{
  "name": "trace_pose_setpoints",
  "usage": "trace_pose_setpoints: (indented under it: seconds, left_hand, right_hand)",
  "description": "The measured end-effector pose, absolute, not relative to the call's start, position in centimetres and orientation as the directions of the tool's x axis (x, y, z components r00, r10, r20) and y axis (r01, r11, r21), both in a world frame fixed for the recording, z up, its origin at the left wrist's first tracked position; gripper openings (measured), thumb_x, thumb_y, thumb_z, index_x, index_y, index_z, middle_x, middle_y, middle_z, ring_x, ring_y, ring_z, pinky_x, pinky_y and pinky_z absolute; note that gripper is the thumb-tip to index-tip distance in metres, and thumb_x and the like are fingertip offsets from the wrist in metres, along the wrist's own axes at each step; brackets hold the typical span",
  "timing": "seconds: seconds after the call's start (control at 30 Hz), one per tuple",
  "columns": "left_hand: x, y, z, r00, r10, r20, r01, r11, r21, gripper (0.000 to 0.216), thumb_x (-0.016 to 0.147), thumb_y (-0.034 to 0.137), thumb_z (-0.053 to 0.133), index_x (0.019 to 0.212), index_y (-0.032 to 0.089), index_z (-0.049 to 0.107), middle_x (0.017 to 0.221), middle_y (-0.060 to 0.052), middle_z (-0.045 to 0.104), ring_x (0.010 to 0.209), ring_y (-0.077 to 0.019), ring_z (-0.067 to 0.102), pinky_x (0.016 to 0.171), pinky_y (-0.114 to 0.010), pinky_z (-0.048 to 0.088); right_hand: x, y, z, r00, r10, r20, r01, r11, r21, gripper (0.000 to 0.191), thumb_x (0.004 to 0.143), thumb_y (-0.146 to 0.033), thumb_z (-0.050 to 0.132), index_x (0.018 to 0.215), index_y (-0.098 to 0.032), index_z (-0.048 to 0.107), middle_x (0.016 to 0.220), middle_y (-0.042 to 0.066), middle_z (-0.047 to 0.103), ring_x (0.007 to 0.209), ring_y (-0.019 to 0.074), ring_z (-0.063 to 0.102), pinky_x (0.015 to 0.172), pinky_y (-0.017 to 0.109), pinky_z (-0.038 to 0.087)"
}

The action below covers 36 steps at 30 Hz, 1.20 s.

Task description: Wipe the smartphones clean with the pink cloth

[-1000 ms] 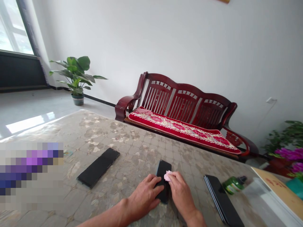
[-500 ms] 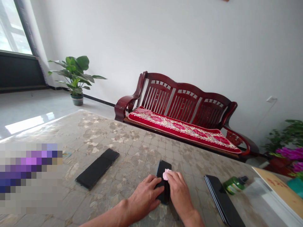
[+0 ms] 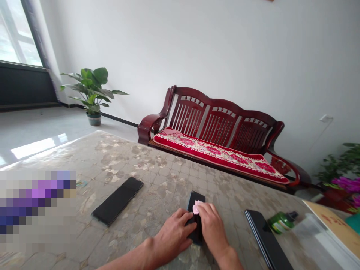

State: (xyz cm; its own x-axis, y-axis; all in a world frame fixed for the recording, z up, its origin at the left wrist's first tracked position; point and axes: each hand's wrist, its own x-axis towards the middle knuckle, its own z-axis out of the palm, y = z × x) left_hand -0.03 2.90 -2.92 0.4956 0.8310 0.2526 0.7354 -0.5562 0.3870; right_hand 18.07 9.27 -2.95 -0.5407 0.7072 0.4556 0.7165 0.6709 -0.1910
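A dark smartphone [image 3: 198, 195] lies on the patterned tablecloth [image 3: 152, 210] in front of me. My left hand [image 3: 176, 232] rests across the phone's left side, its fingers gripping it and holding it down. In my right hand [image 3: 212, 225] a small pink cloth [image 3: 196, 207] is pinched, pressed against the phone's screen near its upper half. Both hands cover much of the phone's lower part. To the left lies another black smartphone [image 3: 118, 201], and at the right sits a stack of dark phones [image 3: 266, 236], both apart from my hands.
Beside the stack a green bottle [image 3: 282, 222] with a black cap lies on its side. A clear plastic box [image 3: 317, 232] and a tan box or board [image 3: 334, 221] are at the right edge. Beyond the table stands a red wooden bench [image 3: 213, 116]; a potted plant [image 3: 94, 90] is farther left.
The pink cloth and my right fingers have shifted very slightly over the screen. My left hand keeps its place on the phone. The whole view has moved a little.
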Motion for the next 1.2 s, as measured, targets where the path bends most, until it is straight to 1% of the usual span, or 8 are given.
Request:
trace_pose_setpoints:
  seconds: [0.1, 0.33, 0.53, 0.67, 0.83, 1.07, 1.2]
  left_hand:
    - [0.0, 2.9, -2.8, 0.493, 0.834, 0.248, 0.733, -0.552, 0.398, 0.027, 0.087, 0.027, 0.065, 0.114, 0.023, 0.060, 0.127, -0.006, 0.057, 0.112, -0.0255, 0.049, 0.101, -0.038, 0.041]
    - [-0.2, 2.9, -2.5, 0.501, 0.838, 0.217, 0.732, -0.544, 0.409, 0.031, 0.088, 0.028, 0.065, 0.118, 0.024, 0.060, 0.131, -0.006, 0.056, 0.116, -0.0262, 0.047, 0.101, -0.037, 0.041]
    - [-0.1, 3.0, -2.4, 0.515, 0.827, 0.224, 0.715, -0.559, 0.419, 0.032, 0.088, 0.026, 0.064, 0.120, 0.026, 0.059, 0.127, -0.005, 0.057, 0.116, -0.0251, 0.047, 0.102, -0.037, 0.040]
    - [-0.1, 2.9, -2.3, 0.506, 0.831, 0.231, 0.712, -0.554, 0.431, 0.027, 0.087, 0.025, 0.065, 0.114, 0.024, 0.061, 0.125, -0.005, 0.058, 0.115, -0.0254, 0.048, 0.102, -0.035, 0.041]
    - [-0.2, 2.9, -2.2, 0.497, 0.838, 0.223, 0.716, -0.542, 0.440, 0.029, 0.087, 0.026, 0.066, 0.115, 0.023, 0.061, 0.127, -0.006, 0.058, 0.115, -0.0259, 0.049, 0.101, -0.036, 0.042]
    - [-0.1, 2.9, -2.4, 0.500, 0.832, 0.241, 0.700, -0.552, 0.453, 0.025, 0.088, 0.026, 0.064, 0.113, 0.025, 0.061, 0.121, -0.004, 0.060, 0.113, -0.0247, 0.050, 0.101, -0.035, 0.041]
    - [-0.1, 2.9, -2.4, 0.492, 0.839, 0.231, 0.704, -0.540, 0.461, 0.016, 0.088, 0.026, 0.066, 0.103, 0.023, 0.063, 0.113, -0.003, 0.062, 0.107, -0.0235, 0.052, 0.097, -0.033, 0.043]
  right_hand:
    - [18.0, 9.0, -3.0, -0.554, 0.698, 0.453, 0.706, 0.683, -0.188, 0.032, 0.090, -0.005, 0.046, 0.109, -0.024, 0.064, 0.106, 0.004, 0.068, 0.099, 0.0199, 0.059, 0.089, 0.032, 0.048]
    - [15.8, 12.4, -2.2, -0.464, 0.787, 0.405, 0.806, 0.566, -0.176, 0.028, 0.091, -0.008, 0.045, 0.097, -0.023, 0.068, 0.101, 0.005, 0.069, 0.095, 0.0216, 0.058, 0.085, 0.032, 0.045]
    - [15.6, 10.5, -1.8, -0.571, 0.744, 0.347, 0.732, 0.652, -0.194, 0.027, 0.092, -0.011, 0.046, 0.099, -0.026, 0.067, 0.102, 0.003, 0.068, 0.095, 0.0208, 0.057, 0.087, 0.031, 0.044]
    - [14.8, 11.8, -1.4, -0.540, 0.763, 0.355, 0.761, 0.623, -0.181, 0.027, 0.092, -0.010, 0.046, 0.096, -0.025, 0.068, 0.101, 0.004, 0.069, 0.095, 0.0204, 0.057, 0.085, 0.030, 0.044]
    - [14.1, 13.0, -1.3, -0.503, 0.782, 0.368, 0.792, 0.587, -0.166, 0.027, 0.092, -0.010, 0.047, 0.094, -0.024, 0.069, 0.100, 0.004, 0.069, 0.094, 0.0207, 0.057, 0.083, 0.029, 0.044]
    - [15.9, 9.8, -1.5, -0.576, 0.744, 0.340, 0.718, 0.658, -0.224, 0.027, 0.093, -0.012, 0.044, 0.093, -0.025, 0.068, 0.097, 0.003, 0.068, 0.092, 0.0198, 0.058, 0.083, 0.030, 0.044]
    - [15.1, 11.3, -1.4, -0.553, 0.746, 0.372, 0.736, 0.646, -0.200, 0.028, 0.092, -0.010, 0.045, 0.093, -0.025, 0.069, 0.100, 0.003, 0.069, 0.094, 0.0193, 0.058, 0.082, 0.029, 0.045]
